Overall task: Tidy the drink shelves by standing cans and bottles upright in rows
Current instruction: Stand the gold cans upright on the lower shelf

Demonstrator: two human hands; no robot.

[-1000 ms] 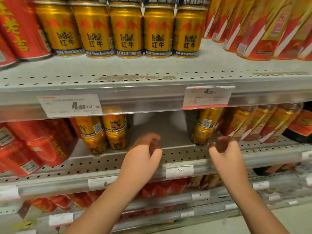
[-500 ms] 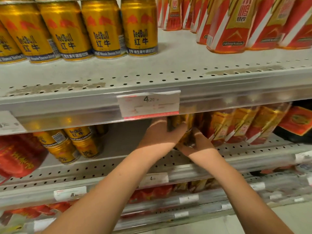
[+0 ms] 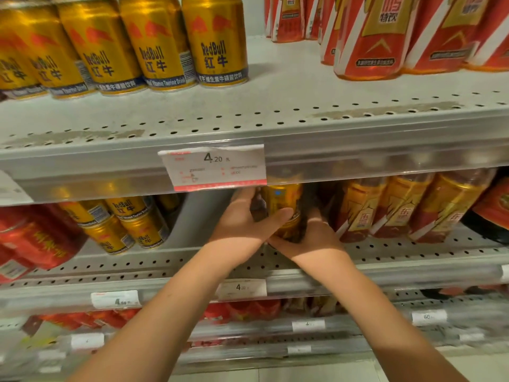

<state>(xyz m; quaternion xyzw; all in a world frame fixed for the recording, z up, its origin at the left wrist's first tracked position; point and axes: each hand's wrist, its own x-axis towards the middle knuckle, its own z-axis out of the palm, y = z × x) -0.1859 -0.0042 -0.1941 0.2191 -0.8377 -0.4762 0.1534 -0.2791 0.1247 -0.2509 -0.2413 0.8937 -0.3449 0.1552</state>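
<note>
A gold Red Bull can (image 3: 283, 205) stands on the middle shelf (image 3: 413, 252), just under the upper shelf's price rail. My left hand (image 3: 242, 224) grips its left side with the thumb across the front. My right hand (image 3: 311, 238) holds it from the right and below, fingers hidden behind the can. More gold cans (image 3: 124, 224) stand stacked two high to the left on the same shelf. A row of gold cans (image 3: 154, 48) stands upright on the top shelf.
Gold-and-red bottles (image 3: 399, 208) stand close to the right of the held can. Red cans (image 3: 33, 238) lie at the far left. Red-orange bottles (image 3: 385, 37) fill the top shelf's right. Between the stacked cans and my hands is a gap of bare shelf (image 3: 198, 216).
Both hands reached into the middle shelf and took hold of the gold can. The view shifted right and came closer to the shelf.
</note>
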